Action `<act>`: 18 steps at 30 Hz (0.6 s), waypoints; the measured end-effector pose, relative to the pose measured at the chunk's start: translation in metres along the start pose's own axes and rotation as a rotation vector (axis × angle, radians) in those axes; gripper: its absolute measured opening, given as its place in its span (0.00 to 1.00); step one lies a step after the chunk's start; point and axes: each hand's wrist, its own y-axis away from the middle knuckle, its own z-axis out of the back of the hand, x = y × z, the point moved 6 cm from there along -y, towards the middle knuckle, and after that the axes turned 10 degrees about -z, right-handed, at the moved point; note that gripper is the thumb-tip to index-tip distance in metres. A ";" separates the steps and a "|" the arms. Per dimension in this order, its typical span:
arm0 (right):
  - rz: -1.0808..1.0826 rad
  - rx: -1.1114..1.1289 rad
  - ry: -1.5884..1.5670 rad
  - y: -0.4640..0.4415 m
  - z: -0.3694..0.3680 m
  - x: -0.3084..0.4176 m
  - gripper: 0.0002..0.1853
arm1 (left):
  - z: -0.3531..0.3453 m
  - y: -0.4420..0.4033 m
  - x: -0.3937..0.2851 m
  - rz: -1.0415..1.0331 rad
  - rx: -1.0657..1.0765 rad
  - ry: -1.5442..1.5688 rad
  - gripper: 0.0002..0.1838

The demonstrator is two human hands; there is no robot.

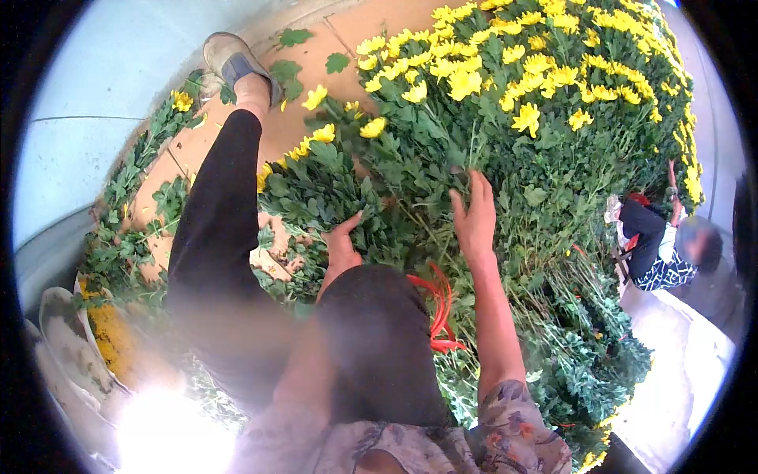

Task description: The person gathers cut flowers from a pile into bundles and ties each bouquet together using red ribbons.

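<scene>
Yellow chrysanthemums with long leafy stems fill the floor ahead of me. My left hand (342, 246), beside my knee, is closed around the lower side of a leafy chrysanthemum bunch (316, 170) whose yellow heads point up and left; leaves hide some of its fingers. My right hand (477, 217) reaches over the stems at the edge of the big chrysanthemum pile (537, 150). Its thumb and fingers are apart, with the fingertips among leaves. Red ties (438, 308) hang by my knee, between my two arms.
Loose leaves and stems litter the tan floor (316, 59) near my outstretched foot (245, 75). A pale wall (87, 79) stands at the left. Another person (667, 245) sits at the far right beside the pile. More cut stems (568, 332) lie to my right.
</scene>
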 end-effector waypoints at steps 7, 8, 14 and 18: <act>0.066 -0.003 -0.287 -0.011 0.032 0.077 0.16 | -0.014 0.026 -0.030 -0.383 0.354 -0.188 0.16; 0.034 0.033 -0.195 -0.015 0.008 0.067 0.18 | 0.000 0.021 -0.022 -0.155 0.087 -0.177 0.15; -0.321 0.324 0.121 0.007 -0.125 -0.056 0.21 | 0.055 -0.001 -0.016 -0.357 0.170 -0.891 0.22; -0.174 -0.088 -0.159 0.011 -0.070 -0.040 0.14 | 0.044 0.020 -0.025 -0.535 0.141 -0.974 0.25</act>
